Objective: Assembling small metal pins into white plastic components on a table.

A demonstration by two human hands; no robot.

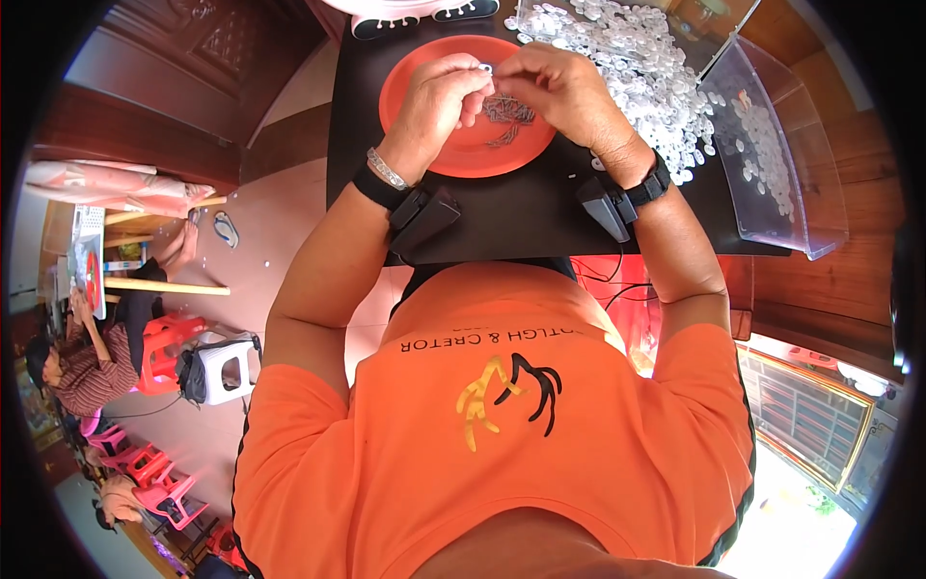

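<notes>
My left hand (439, 96) and my right hand (559, 92) meet over an orange round plate (410, 82) on a black table (511, 207). Between the fingertips of both hands I pinch a small white ring-shaped piece (485, 68). A small bundle of thin dark wires (508, 113) lies on the plate just under my right hand. A heap of small white round pieces (637, 58) spreads over the table to the right of my right hand. Each wrist carries a black strapped device.
A clear plastic bin (786, 154) with more white pieces stands at the table's right edge. A white object with black feet (415, 12) sits beyond the plate. At the far left, a seated person (87, 362), red plastic stools and a white stool (227, 367).
</notes>
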